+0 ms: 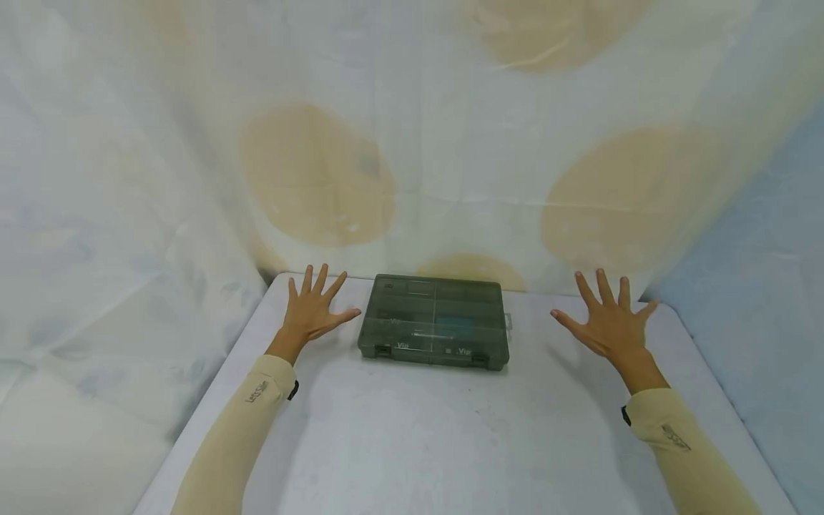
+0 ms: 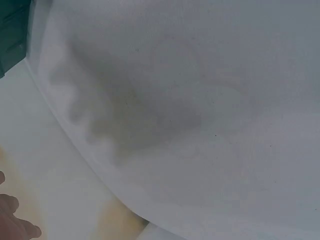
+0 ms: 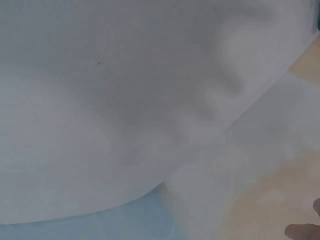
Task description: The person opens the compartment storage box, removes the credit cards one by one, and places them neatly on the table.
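A white bench [image 1: 450, 436] is filling the lower middle of the head view, its rounded far corners sitting at about 11 and 1 o'clock. A pale cloth backdrop [image 1: 161, 179] is hanging behind it and draping down at 9 o'clock, carrying large tan round patches: one [image 1: 315, 175] at 11 o'clock, one [image 1: 618, 197] at 2 o'clock, another [image 1: 547, 28] running off the top edge at 12 o'clock. A light blue cloth [image 1: 766, 286] is hanging at 3 o'clock. In both wrist views the bench's curved edge is meeting the cloth.
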